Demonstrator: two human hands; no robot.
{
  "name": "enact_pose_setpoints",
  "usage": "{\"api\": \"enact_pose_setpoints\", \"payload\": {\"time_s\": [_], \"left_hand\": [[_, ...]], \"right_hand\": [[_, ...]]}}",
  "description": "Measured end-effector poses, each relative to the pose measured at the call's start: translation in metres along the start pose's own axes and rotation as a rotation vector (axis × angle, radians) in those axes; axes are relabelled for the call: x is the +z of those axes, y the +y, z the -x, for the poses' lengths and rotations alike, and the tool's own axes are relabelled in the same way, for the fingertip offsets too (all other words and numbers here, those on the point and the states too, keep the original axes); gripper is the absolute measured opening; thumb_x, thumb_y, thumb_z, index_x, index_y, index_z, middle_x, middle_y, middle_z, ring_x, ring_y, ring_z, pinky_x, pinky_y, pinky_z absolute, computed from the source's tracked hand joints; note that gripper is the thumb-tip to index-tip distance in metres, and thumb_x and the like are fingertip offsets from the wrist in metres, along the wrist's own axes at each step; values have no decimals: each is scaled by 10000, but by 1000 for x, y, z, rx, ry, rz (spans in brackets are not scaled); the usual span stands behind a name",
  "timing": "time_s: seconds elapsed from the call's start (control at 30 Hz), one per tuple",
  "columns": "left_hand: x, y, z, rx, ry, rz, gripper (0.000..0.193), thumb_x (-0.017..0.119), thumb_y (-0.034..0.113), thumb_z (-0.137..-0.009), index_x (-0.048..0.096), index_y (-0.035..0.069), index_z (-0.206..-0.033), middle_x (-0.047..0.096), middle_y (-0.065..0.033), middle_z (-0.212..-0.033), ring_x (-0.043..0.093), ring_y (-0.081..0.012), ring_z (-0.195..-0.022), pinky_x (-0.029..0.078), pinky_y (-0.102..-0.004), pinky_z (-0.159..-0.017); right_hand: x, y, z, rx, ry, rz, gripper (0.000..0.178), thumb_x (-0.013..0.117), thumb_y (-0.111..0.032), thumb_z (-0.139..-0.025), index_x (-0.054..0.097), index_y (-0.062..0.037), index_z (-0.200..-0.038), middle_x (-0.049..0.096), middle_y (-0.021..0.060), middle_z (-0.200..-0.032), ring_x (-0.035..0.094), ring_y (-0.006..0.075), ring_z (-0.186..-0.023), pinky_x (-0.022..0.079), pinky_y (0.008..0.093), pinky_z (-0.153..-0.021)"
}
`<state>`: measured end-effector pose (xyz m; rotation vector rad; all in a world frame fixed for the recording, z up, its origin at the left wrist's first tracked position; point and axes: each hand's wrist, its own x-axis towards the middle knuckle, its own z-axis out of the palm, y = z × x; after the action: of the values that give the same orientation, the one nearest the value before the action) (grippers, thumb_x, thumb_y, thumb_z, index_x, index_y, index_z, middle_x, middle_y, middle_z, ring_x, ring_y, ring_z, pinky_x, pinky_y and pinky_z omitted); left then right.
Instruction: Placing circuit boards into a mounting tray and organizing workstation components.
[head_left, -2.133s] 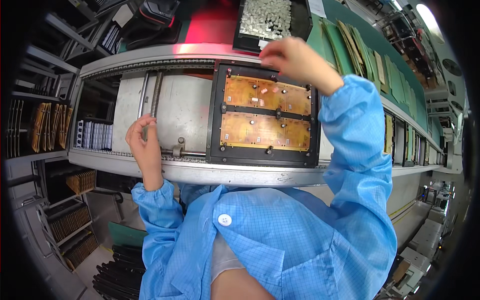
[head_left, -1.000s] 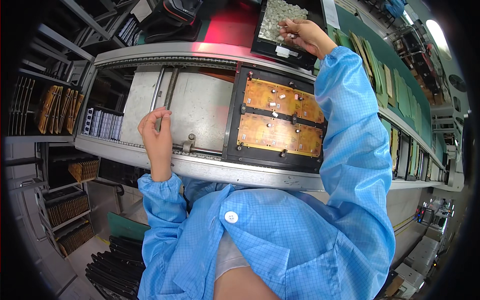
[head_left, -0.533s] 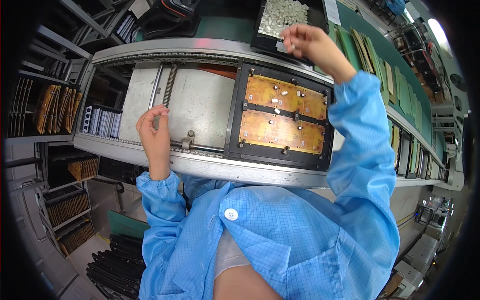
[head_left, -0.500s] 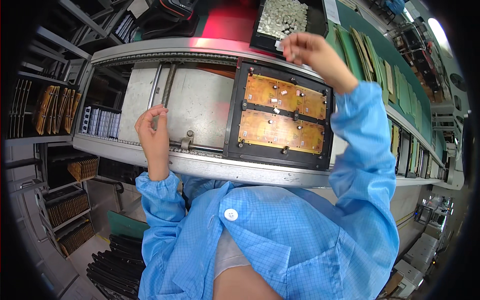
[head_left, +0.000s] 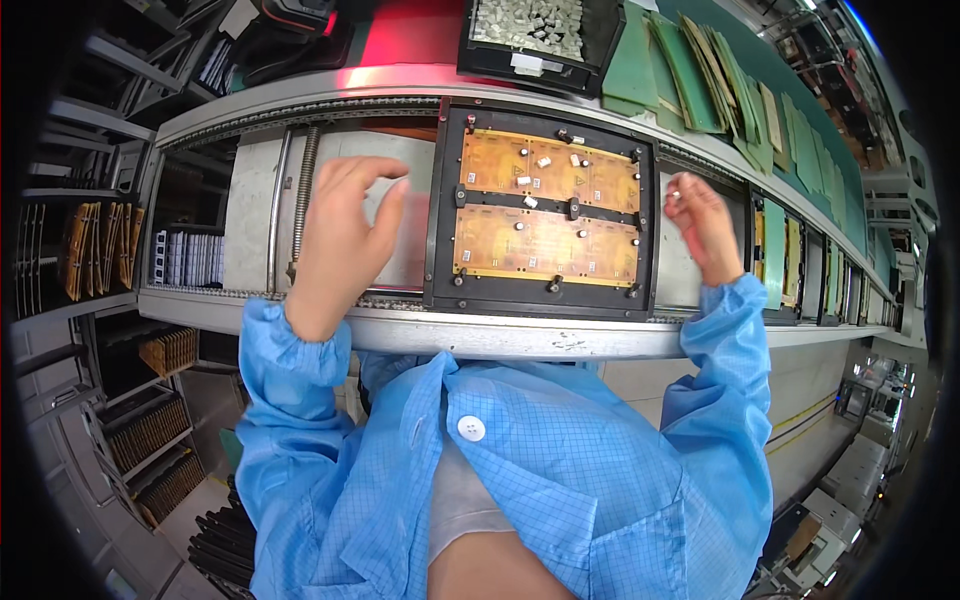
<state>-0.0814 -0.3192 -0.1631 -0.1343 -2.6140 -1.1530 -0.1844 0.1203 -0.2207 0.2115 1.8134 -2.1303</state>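
A black frame fixture (head_left: 545, 292) lies on the rail conveyor and carries orange-brown circuit boards in two rows, an upper board (head_left: 490, 158) and a lower board (head_left: 490, 235). Several small white block components, one of them a white block (head_left: 524, 181), sit loose on the upper row and the bar between. To the left of the fixture, my left hand (head_left: 345, 235) hovers with thumb and forefinger apart, holding nothing. Just past the fixture's right edge, my right hand (head_left: 703, 222) is closed in a pinch on a small white component (head_left: 676, 195), partly hidden by the fingertips.
Beyond the rail stands a black bin (head_left: 590, 75) of white components. Green boards (head_left: 690, 75) stand at the far right. A metal conveyor rail (head_left: 560, 343) runs along the near side. Racks of boards (head_left: 160, 430) stand at the left.
My right hand has come down from near the bin to the fixture's right side. My left hand has moved right, toward the fixture. The whole view has shifted slightly.
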Motion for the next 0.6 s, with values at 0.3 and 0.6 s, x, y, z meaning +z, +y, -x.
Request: {"api": "enact_pose_setpoints", "payload": {"time_s": [0.3, 0.6], "left_hand": [[94, 37, -63, 292, -235, -194, 167, 651, 110, -874, 691, 0, -994, 680, -169, -951, 602, -380, -959, 488, -445, -882], [100, 7, -75, 245, -347, -216, 214, 740, 158, -842, 679, 34, -1005, 669, -110, -859, 625, -315, -890, 514, -406, -803]], "right_hand": [[15, 30, -12, 82, -241, -326, 251, 592, -291, -1014, 625, -45, -1054, 614, 14, -966, 541, 83, -816, 476, 202, -745], [30, 14, -15, 108, -292, -209, 273, 609, -277, -1005, 623, -12, -1071, 649, 60, -969, 604, 114, -789, 512, 192, -700]]}}
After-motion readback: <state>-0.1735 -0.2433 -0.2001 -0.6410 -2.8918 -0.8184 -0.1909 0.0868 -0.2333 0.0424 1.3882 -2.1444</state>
